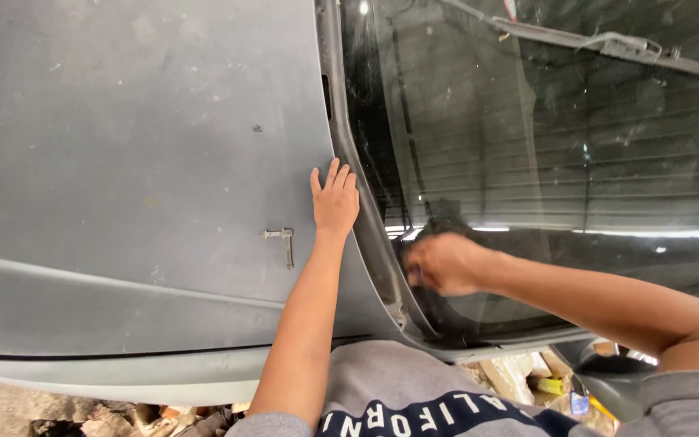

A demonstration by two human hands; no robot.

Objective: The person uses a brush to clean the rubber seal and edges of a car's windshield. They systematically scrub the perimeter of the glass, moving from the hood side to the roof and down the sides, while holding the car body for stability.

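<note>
Left hand (335, 201) laid flat, fingers spread, on the grey car bonnet (139, 137) beside a small metal handle (283, 240). Right hand (444, 263) blurred, curled at the windscreen (560, 146) edge; contents impossible to tell.

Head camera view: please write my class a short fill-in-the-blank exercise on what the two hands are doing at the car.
1. The left hand lies flat, fingers spread, on the grey ____.
2. The right hand presses against the dark ____.
3. Beside the left hand, a small metal tool lies on the hood, to the hand's ____.

Missing words: hood; windshield; left
</note>
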